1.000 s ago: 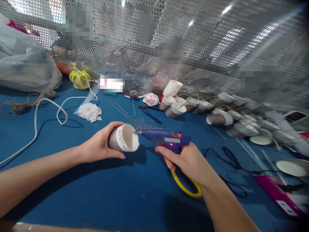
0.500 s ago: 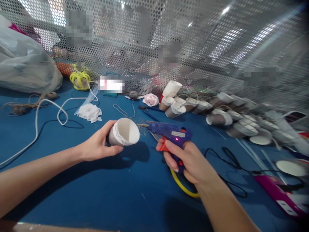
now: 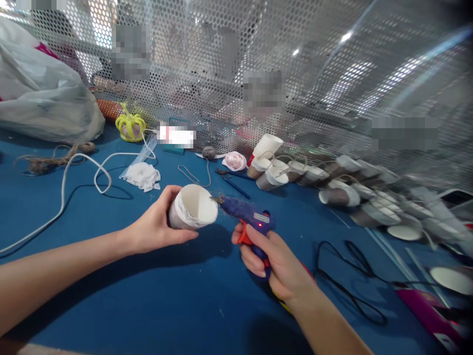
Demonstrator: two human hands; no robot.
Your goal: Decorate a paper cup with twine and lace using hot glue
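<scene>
My left hand (image 3: pixel 162 222) is wrapped round a paper cup (image 3: pixel 183 209) with a white lace rim and a grey lower part. The cup is tilted, its mouth facing right and toward me. My right hand (image 3: pixel 268 261) grips a blue hot glue gun (image 3: pixel 244 211), its fingers at the orange trigger and a red light glowing on its side. The gun's metal nozzle points left, at the right edge of the cup's mouth; I cannot tell whether it touches. Behind the cup lie a bunch of white lace (image 3: pixel 142 176) and blue-handled pliers (image 3: pixel 236 187).
Several lace-rimmed cups with twine handles (image 3: pixel 271 177) stand along the back right. A black cord (image 3: pixel 351 291) runs to a purple power strip (image 3: pixel 421 310). A white cable (image 3: pixel 61 199), a yellow basket (image 3: pixel 130 127) and a plastic bag (image 3: pixel 48 93) are at left, before a perforated metal screen (image 3: pixel 207 64).
The glue gun has turned and shifted left, bringing its nozzle to the cup's rim. The cup's mouth has turned slightly. The whole view has shifted a little.
</scene>
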